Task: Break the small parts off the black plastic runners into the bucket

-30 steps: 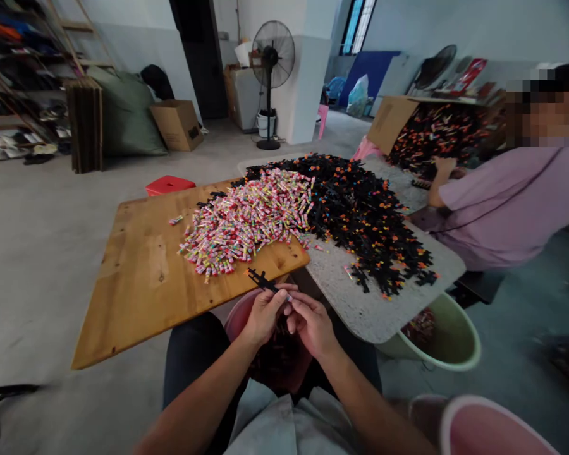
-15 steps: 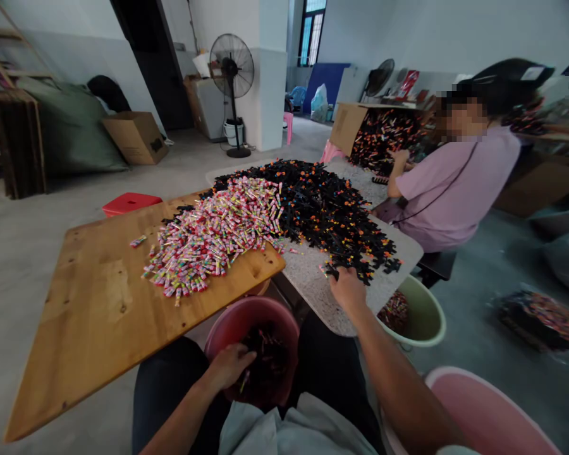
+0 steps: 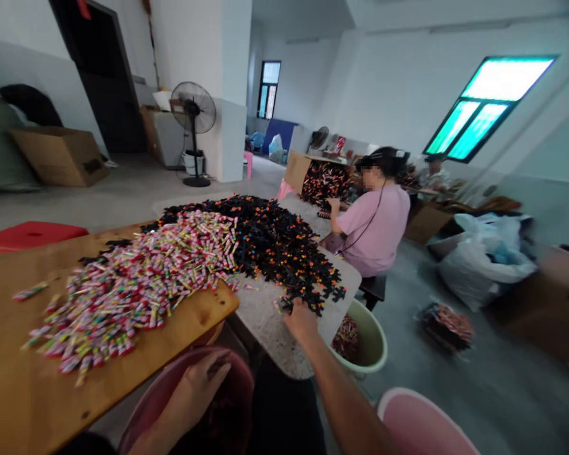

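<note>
My left hand (image 3: pixel 201 382) is over the red basin (image 3: pixel 142 404), its fingers loosely apart with nothing visible in them. Dark contents in the basin are mostly in shadow. At the near edge of a heap of small black plastic pieces with orange tips (image 3: pixel 275 240), my right hand (image 3: pixel 302 321) has its fingers closed on a black piece; the fingertips are partly hidden. Just left of those fingers shows a small light-coloured tube (image 3: pixel 277 306). A heap of small pink-and-red wrapped tubes (image 3: pixel 156 272) lies beside the black heap, mostly on the wooden board (image 3: pixel 9 379).
The speckled tabletop (image 3: pixel 270 335) meets the board. Right of it stand a pale green basin (image 3: pixel 377 344) and a pink basin (image 3: pixel 422 417). A co-worker in a pink shirt (image 3: pixel 379 227) sits beyond the table. A red stool (image 3: pixel 33 234) is at left.
The view has swung right and up, bringing a window and white bag into view. My left hand has lifted from inside the red basin. My right hand stays at the black heap's edge.
</note>
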